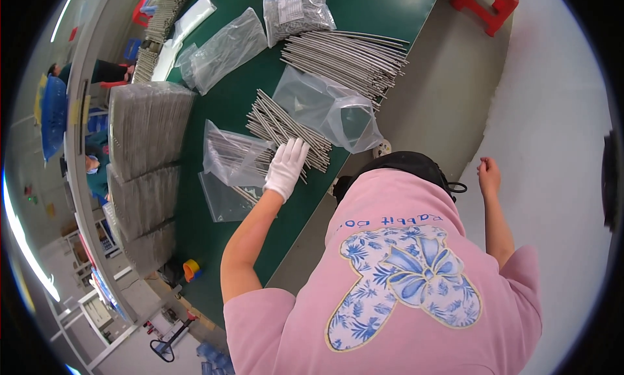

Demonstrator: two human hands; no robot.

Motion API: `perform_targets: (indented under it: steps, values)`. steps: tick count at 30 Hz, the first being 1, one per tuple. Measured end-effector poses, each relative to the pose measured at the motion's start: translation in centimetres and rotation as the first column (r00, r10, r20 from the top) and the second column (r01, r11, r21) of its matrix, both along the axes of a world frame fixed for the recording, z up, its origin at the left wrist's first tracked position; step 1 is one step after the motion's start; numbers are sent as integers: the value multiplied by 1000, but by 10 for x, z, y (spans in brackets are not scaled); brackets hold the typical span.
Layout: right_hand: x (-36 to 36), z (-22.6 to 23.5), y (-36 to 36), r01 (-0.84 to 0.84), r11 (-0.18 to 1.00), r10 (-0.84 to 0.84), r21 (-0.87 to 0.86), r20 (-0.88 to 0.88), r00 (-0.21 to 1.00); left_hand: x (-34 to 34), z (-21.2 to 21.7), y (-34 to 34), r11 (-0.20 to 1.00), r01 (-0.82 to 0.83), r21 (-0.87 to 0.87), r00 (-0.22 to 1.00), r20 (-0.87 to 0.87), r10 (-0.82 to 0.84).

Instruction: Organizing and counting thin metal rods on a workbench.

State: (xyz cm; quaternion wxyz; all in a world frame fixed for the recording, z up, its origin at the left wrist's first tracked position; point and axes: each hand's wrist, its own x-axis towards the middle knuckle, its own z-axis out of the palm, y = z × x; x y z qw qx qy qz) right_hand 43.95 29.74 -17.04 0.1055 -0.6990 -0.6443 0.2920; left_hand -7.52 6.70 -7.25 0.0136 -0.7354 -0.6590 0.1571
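My left hand (286,170), in a white glove, lies with its fingers stretched out over a loose pile of thin grey metal rods (276,118) on the green table. Left of it, a clear plastic bag (218,170) partly covers more rods. Just to the right of the pile is a crumpled clear bag (351,124), reaching the table edge. Beyond that bag lies a larger bundle of rods (344,59). Away from the table, beside my body, my bare right hand (489,175) hangs with its fingers curled in; nothing shows in it.
At the far side sit a filled clear bag of small grey parts (299,14) and a flat clear bag (227,50). Stacks of clear-wrapped sheets (146,128) line the table's left. A yellow tape roll (191,269) lies nearer. A red stool (486,4) stands on the floor.
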Motion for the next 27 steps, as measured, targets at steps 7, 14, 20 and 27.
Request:
perform_targets:
  steps: [7, 14, 20, 27]
  values:
    - [-24, 19, -45, -18, 995, 20, 100, -22, 1000, -7, 1, 63, 969, 236, -80, 960, 176, -219]
    - [27, -1, -144, 287, 958, -288, 16, 22, 957, -19, -10, 73, 949, 266, -171, 923, 328, -199]
    - [39, -1, -205, 439, 895, -420, -81, 179, 890, -25, -19, 72, 947, 272, -170, 909, 368, -195]
    - [19, -6, -197, 406, 911, -397, -70, 112, 911, -25, -24, 74, 926, 275, -258, 927, 326, -185]
